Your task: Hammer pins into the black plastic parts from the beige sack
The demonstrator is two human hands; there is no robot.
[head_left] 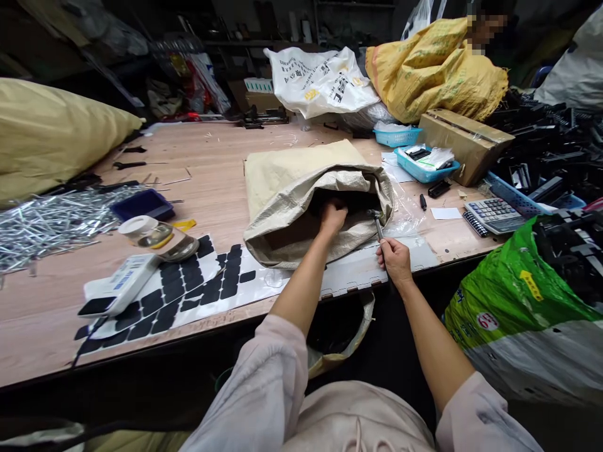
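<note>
A beige woven sack point(301, 157) lies on the table with its mouth folded open toward me, dark inside. My left hand point(333, 216) is in that mouth, fingers curled; what they hold, if anything, is lost in the shadow. Wrapped around the handle of a hammer point(379, 228), my right hand point(394, 258) is at the front right of the sack. The hammer's metal head is up against the sack's rim. Under the sack's front edge is a flat white board point(353, 274).
Metal rods point(56, 220), a blue tray point(142, 204), a jar point(157, 237) and black adhesive pads point(172, 282) are on the left. To the right are a calculator point(494, 213), blue baskets point(426, 166), a cardboard box point(464, 144) and a green sack point(509, 289) of black parts.
</note>
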